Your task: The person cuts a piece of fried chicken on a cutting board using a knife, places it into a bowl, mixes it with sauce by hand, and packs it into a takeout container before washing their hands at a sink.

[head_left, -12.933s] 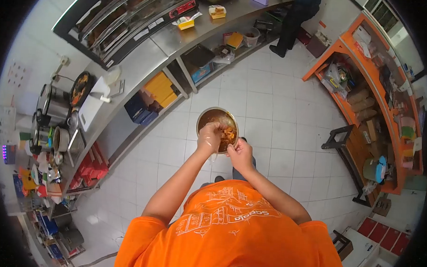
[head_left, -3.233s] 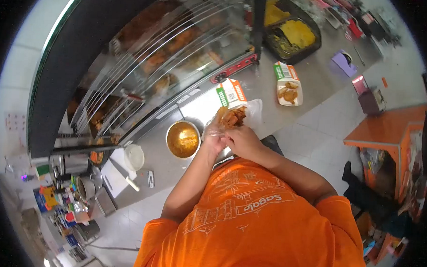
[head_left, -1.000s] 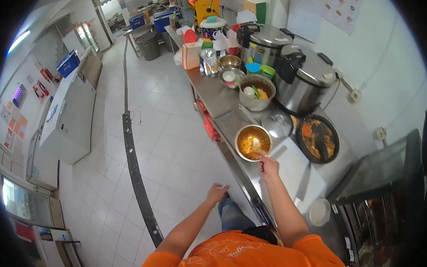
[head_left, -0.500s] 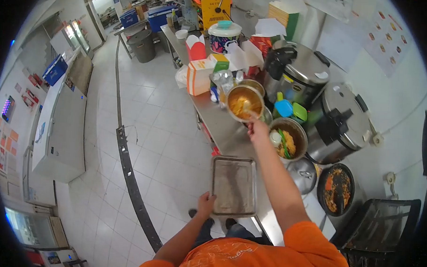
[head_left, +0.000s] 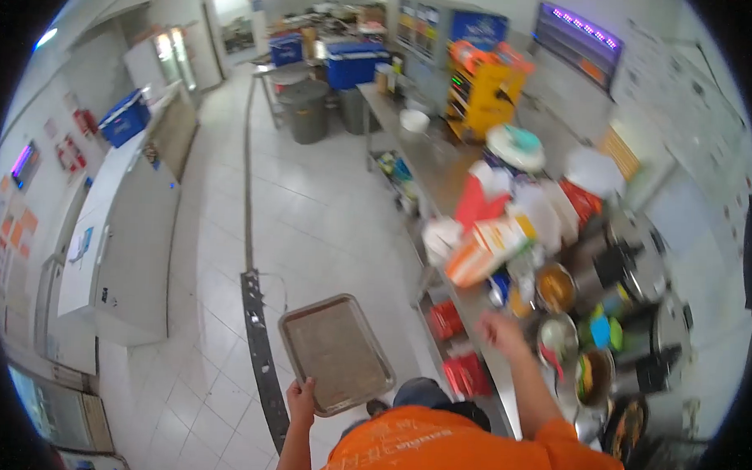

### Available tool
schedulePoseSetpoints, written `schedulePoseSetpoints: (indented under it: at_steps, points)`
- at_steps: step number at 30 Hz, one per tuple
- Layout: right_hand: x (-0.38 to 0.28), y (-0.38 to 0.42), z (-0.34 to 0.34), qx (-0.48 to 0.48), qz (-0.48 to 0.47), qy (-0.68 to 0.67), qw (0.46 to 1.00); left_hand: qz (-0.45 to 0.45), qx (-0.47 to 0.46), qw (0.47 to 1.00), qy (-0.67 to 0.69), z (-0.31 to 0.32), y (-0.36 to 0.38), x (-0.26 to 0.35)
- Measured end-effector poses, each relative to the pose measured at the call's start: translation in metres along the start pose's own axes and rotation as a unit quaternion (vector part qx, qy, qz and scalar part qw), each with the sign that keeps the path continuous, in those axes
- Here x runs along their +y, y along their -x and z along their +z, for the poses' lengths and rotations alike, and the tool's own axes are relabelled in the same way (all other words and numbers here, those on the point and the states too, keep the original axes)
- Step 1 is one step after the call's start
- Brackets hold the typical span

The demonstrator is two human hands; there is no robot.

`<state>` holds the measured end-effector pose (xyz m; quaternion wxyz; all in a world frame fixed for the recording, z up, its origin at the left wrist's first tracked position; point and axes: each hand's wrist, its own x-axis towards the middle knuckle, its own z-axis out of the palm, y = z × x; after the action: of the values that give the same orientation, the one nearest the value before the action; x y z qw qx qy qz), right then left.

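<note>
My left hand [head_left: 302, 396] is closed on the lower left edge of a shallow metal tray [head_left: 337, 355], which is held tilted above the floor beside the counter. Nothing lies in the tray. Over the counter's front edge, my right hand [head_left: 501, 331] appears empty, its fingers loosely bent and somewhat blurred. Near it stand a pot of orange food [head_left: 555, 288], a pot with something pale in it [head_left: 558, 333], and a pot with yellow and green food [head_left: 595, 377]. All are on the counter, apart from the hand.
The metal counter [head_left: 432, 175] runs along the right, with cartons [head_left: 487, 249], a patterned pot with a white lid [head_left: 514, 149] and large steel dispensers [head_left: 656, 323]. Red packages [head_left: 466, 373] sit below. A white chest freezer [head_left: 131, 264] stands left; a black strip [head_left: 260, 347] crosses the tiled floor.
My right hand has drawn back from the pot of orange food. The tray has moved left, away from the counter, in my left hand. The view has swung left.
</note>
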<state>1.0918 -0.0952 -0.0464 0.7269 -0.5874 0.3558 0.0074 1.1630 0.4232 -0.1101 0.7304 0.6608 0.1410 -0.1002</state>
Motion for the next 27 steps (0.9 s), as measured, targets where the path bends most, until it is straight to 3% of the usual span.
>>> schedulePoseSetpoints:
  at_steps: [1,4,6,9,11,12,13,16,17,19,21,23,25,27]
  points:
    - [0.0,-0.004,0.031,-0.095,-0.006,0.047,0.994,-0.004,-0.014,1.0,-0.002,0.005,-0.032,0.011]
    - [-0.014,-0.034,0.141,-0.132,0.078,0.098,0.983,-0.035,-0.057,0.998,-0.004,0.038,-0.129,0.056]
    - [-0.023,-0.082,0.194,-0.252,0.082,0.079,0.961,-0.044,-0.067,0.996,0.033,0.063,-0.199,0.078]
    - [-0.059,-0.156,0.274,-0.287,0.074,-0.015,0.955,-0.063,-0.084,0.992,0.069,0.079,-0.289,0.11]
    - [-0.088,-0.23,0.323,-0.278,0.051,0.026,0.959,-0.057,-0.082,0.992,0.072,0.087,-0.352,0.148]
    - [-0.089,-0.253,0.347,-0.258,0.039,0.05,0.964,-0.068,-0.062,0.994,0.053,0.079,-0.372,0.165]
    - [-0.136,-0.259,0.381,-0.293,0.06,0.014,0.954,-0.076,-0.044,0.996,0.031,0.069,-0.394,0.182]
    - [-0.185,-0.341,0.465,-0.341,0.105,0.027,0.934,-0.1,-0.046,0.994,0.016,0.028,-0.457,0.229]
    - [-0.202,-0.365,0.496,-0.356,0.114,0.015,0.927,-0.105,-0.043,0.993,0.004,-0.001,-0.485,0.217]
    - [-0.231,-0.417,0.556,-0.366,0.123,0.04,0.922,-0.08,0.021,0.996,0.029,-0.042,-0.518,0.228]
    - [-0.249,-0.469,0.617,-0.363,0.138,0.055,0.92,-0.053,0.13,0.984,-0.112,-0.084,-0.544,0.235]
    - [-0.26,-0.52,0.671,-0.365,0.143,0.049,0.919,-0.032,0.235,0.954,-0.185,-0.132,-0.575,0.201]
    - [-0.267,-0.563,0.721,-0.361,0.154,0.037,0.919,-0.01,0.268,0.951,-0.155,-0.155,-0.617,0.194]
    - [-0.285,-0.607,0.776,-0.295,0.16,0.021,0.942,-0.001,0.283,0.955,-0.091,-0.178,-0.678,0.21]
